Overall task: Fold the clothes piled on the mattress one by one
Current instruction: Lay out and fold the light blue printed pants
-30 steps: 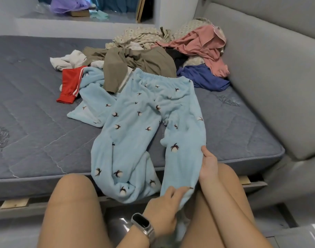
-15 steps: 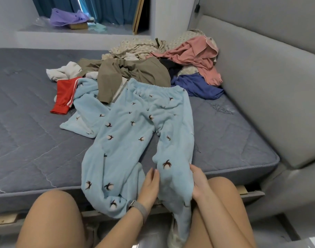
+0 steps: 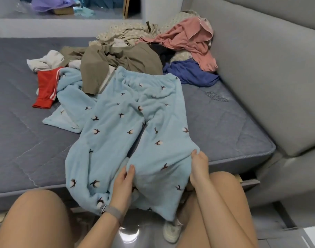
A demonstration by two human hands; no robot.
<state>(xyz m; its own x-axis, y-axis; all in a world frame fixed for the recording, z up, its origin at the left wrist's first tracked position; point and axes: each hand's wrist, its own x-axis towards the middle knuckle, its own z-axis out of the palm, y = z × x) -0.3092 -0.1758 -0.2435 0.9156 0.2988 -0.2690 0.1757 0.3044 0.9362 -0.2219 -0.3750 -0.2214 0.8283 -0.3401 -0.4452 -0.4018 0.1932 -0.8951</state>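
Room: bedroom corner, grey quilted mattress [image 3: 27,140] pushed up against a padded grey headboard wall [image 3: 269,77] on the right.
Knees: bare knees right at the bottom of the shot, person sitting at the mattress edge.
Left hand: left hand [image 3: 123,181], grey watch strap [image 3: 112,211] on the wrist, grip is a pinch with thumb and fingers on the inner edge of the right leg of the light blue fleece pyjama trousers with a dark bird print [image 3: 128,126].
Right hand: right hand [image 3: 198,167], fingers curled over the outer edge of that same trouser leg, so both hands have hold of one leg.
Trousers: laid out flat, waistband toward the pile, both cuffs hanging off the mattress edge between the knees.
Shoe: white sneaker [image 3: 171,231] on the floor under the hanging cuff.
Just past: matching light blue fleece top [image 3: 70,101] left of the trousers, touching them, with a red garment with white stripes [image 3: 45,88] beside it.
Pile: olive-brown garment [image 3: 117,63] touching the waistband, dark blue one [image 3: 190,72] to its right, white piece [image 3: 45,61] to the left.
Far back: pink top [image 3: 188,36] on beige patterned fabric [image 3: 124,33], against the headboard.
Ledge: purple bag [image 3: 49,4] on a ledge behind.
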